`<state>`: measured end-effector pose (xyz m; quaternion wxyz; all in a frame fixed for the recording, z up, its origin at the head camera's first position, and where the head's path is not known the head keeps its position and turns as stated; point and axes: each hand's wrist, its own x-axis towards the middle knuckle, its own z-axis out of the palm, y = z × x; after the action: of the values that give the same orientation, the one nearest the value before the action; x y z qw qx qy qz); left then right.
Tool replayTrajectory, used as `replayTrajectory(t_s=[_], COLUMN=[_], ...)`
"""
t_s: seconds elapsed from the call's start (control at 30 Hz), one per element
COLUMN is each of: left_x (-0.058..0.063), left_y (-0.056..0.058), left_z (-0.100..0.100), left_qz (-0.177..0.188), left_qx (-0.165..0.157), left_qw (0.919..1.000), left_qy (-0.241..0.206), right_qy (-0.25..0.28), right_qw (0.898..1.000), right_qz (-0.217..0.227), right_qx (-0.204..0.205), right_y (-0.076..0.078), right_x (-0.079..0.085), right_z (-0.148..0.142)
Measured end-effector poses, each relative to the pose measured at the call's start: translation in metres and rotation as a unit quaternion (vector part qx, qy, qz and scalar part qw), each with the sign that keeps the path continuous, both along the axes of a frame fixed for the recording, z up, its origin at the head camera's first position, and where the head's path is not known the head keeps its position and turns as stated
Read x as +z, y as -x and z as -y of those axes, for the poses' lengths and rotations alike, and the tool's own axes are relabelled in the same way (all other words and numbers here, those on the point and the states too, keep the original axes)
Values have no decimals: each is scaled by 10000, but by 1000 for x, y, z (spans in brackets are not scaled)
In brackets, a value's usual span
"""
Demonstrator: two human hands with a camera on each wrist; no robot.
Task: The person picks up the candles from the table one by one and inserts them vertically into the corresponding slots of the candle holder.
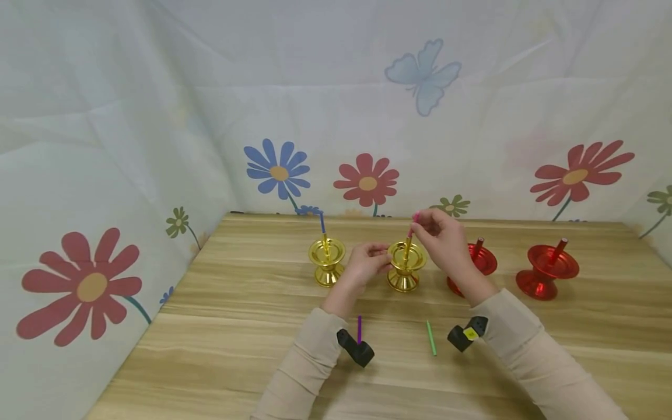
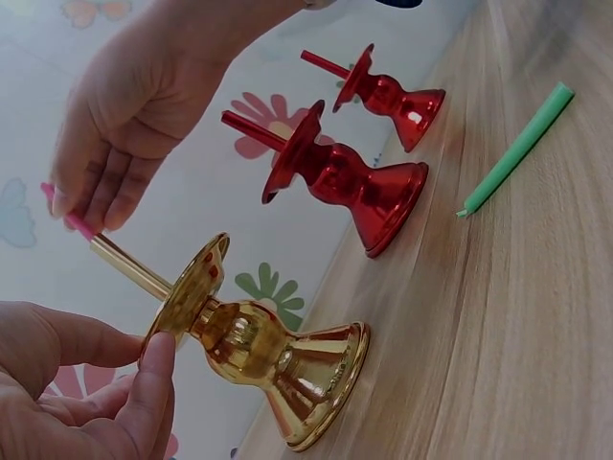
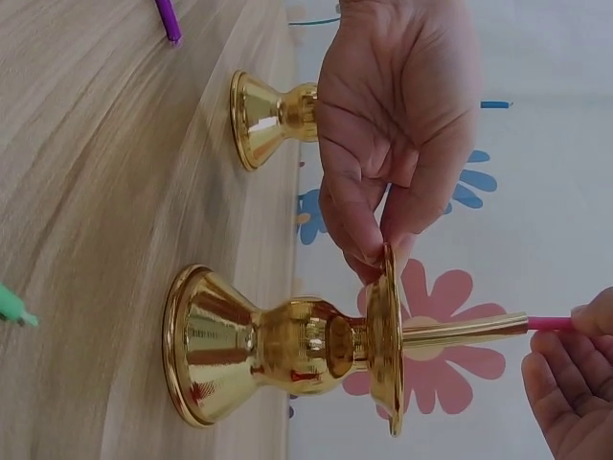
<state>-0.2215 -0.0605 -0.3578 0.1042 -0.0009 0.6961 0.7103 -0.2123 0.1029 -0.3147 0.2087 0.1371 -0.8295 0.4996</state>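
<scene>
Pink candle [image 3: 549,324]: at the tube mouth of the near gold holder [image 3: 305,345]; I judge it is being seated there.
Right hand [image 1: 443,239]: I see it pinch the candle above that holder.
Left hand [image 1: 364,265]: pinching the holder's dish rim.
Next move: I'd call for a gentle, straight push, holder steady.
Green candle [image 1: 431,338], purple candle [image 1: 359,328]: lying in front of it.
Red holders [image 1: 543,271]: to its right.

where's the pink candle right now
In the head view, right of centre, the pink candle is at the top of the right-hand gold holder, pinched by the right hand.
</scene>
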Motion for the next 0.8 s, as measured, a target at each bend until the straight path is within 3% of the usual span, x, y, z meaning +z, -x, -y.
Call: replayTrajectory(t_s=[0.37,0.6,0.8], left_x=[1,3,-1], left_y=[1,0,2], left_z=[2,2,0], left_qz=[5,41,-14], left_qx=[-57,-118,2], left_qw=[10000,9999,10000], left_qy=[-12,6,38], right_qy=[-547,-562,-505], right_qw=[9975,9952,9951], right_qz=[-453,-791,-826], right_qx=[-35,-121,-178], right_y=[1,2,1], right_x=[-1,-6,-8], right_z=[5,6,6])
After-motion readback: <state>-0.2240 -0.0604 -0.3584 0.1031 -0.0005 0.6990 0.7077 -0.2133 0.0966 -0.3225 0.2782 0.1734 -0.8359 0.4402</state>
